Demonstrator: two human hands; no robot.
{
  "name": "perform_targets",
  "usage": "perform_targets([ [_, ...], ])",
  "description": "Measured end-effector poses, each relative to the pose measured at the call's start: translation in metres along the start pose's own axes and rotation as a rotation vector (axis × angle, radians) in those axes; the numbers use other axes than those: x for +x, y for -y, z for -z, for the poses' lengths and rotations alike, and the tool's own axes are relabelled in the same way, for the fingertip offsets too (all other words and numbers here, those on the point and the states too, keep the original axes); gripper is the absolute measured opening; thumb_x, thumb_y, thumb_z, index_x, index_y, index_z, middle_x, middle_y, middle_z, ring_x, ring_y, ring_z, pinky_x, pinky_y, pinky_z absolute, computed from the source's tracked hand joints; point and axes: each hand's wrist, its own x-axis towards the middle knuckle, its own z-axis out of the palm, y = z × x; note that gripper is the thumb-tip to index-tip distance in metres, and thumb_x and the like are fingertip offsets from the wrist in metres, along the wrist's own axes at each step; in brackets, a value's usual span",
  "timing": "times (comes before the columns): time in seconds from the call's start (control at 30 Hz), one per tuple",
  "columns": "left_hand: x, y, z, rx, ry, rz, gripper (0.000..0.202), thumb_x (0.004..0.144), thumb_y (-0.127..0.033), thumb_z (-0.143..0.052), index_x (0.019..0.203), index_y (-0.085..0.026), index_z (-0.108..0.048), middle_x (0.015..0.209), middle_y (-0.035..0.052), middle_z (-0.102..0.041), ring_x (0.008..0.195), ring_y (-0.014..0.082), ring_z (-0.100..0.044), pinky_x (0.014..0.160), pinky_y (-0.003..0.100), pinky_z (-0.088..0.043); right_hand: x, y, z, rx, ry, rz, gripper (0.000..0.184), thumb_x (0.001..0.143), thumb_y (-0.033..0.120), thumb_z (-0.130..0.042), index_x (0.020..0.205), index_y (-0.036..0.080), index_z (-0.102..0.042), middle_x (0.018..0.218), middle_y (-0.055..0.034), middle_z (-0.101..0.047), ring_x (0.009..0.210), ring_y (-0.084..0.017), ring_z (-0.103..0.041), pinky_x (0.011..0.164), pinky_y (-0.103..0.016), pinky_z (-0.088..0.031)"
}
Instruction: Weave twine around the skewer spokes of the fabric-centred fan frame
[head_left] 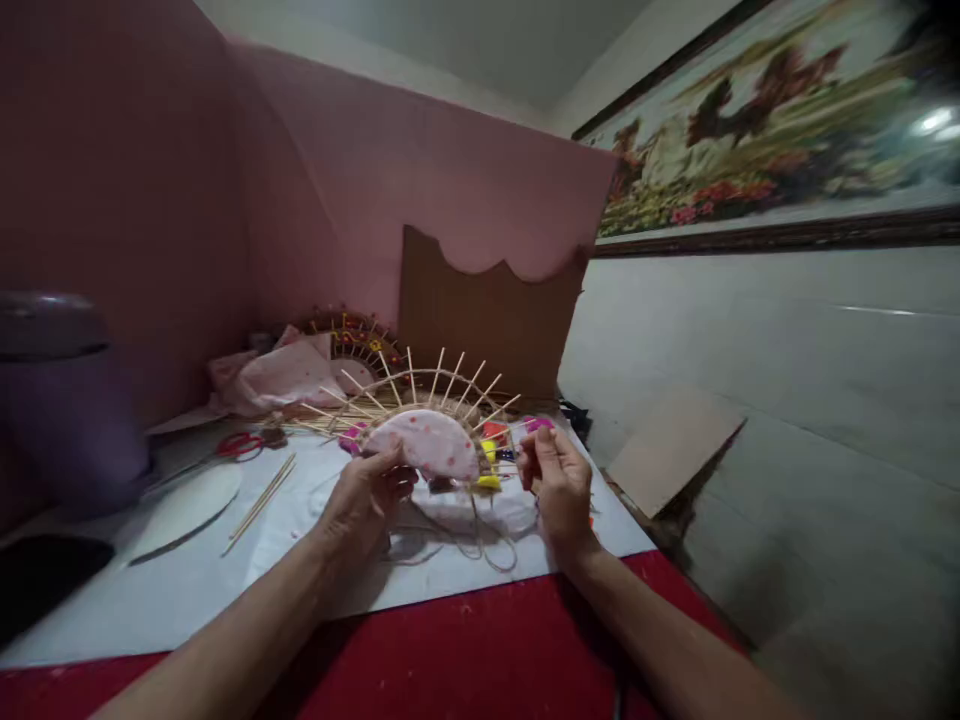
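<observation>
My left hand grips the lower left edge of a half-round piece covered in pink dotted fabric, thumb in front. Thin wooden sticks fan out from its curved edge. Twine arcs across the sticks, partway along their length. To the right of the piece, my right hand is closed in a pinch by the rightmost sticks, on what looks like the twine; the fingertips partly hide it. A loose loop of twine hangs below the piece over the white sheet.
Red scissors, loose sticks and a pale oval piece lie left on the white sheet. Behind are pink fabric, a decorated stick fan and cut cardboard. A purple container stands far left.
</observation>
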Motion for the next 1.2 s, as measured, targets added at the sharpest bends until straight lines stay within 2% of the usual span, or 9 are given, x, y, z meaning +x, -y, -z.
perform_targets([
  [1.2, -0.0052, -0.0009, -0.0033, 0.018, -0.034, 0.012, 0.017, 0.06, -0.023, -0.072, 0.069, -0.013, -0.061, 0.06, 0.0025, -0.061, 0.05, 0.0126, -0.053, 0.048, 0.023, -0.043, -0.0018, 0.0009, -0.0013, -0.069, 0.088, 0.086, 0.03, 0.087, 0.041, -0.047, 0.071, 0.017, -0.052, 0.051, 0.0046, -0.046, 0.042, -0.005, -0.038, 0.039, -0.017, -0.03],
])
